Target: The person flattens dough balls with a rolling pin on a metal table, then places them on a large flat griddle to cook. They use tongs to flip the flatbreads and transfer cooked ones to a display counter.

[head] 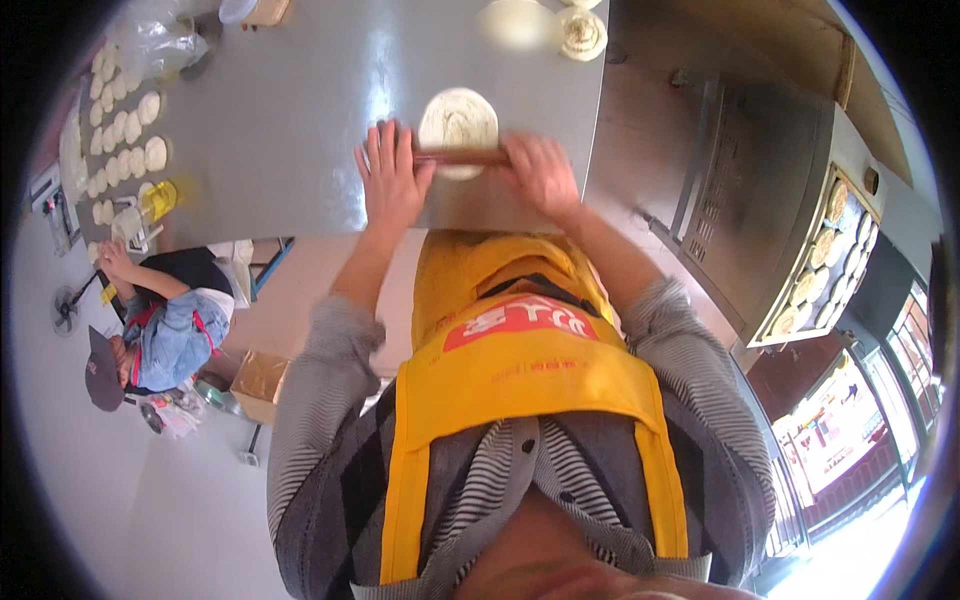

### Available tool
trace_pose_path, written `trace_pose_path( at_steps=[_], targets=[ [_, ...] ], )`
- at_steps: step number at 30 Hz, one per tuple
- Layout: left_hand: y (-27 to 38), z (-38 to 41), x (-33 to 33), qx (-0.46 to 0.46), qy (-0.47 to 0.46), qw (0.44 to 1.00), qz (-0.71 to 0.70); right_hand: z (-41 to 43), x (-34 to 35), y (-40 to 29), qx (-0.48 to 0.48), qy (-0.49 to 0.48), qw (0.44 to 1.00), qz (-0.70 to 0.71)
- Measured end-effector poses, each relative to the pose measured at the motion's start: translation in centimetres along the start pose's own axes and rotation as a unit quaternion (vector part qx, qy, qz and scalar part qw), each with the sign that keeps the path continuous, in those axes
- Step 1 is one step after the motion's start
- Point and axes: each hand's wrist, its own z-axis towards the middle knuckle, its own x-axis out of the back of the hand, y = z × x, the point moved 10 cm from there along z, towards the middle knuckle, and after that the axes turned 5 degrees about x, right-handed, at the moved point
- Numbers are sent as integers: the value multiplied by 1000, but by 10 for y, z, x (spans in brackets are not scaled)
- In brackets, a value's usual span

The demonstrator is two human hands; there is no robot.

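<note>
A round flat piece of dough (459, 118) with brownish swirls lies on the steel worktable (300, 150) in front of me. Across its near part runs a thin wooden rolling pin (469, 157). My left hand (394, 176) lies over the pin's left end, its fingers stretched forward and its thumb beside the pin. At the other end my right hand (541, 174) is curled over the pin, slightly blurred. Both palms hide the pin's ends. Part of the dough shows on the near side of the pin.
Coiled dough (583, 34) and a blurred pale round thing (519, 24) sit at the far right. Several dough pieces (124, 127) and a yellow liquid container (159, 199) stand left, near a co-worker (176, 330). Flatbreads fill a tray (772, 330) on the metal appliance (750, 202) at right.
</note>
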Motion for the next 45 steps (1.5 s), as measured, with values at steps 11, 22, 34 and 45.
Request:
trace_pose_path(
  at_steps=[11,22,34,45],
  targets=[
    [2,-21,0,17,-42,999,-15,-5,13,-22,-12,15,999,-42],
    [33,105,-46,141,-371,914,-77,-74,95,3,-47,-31,998,7],
    [-52,-19,20,295,-91,909,-279,-52,126,-2,-97,37,994,-20],
    [-24,-2,3,52,48,997,-17,51,5,-12,51,14,995,-83]
  ],
)
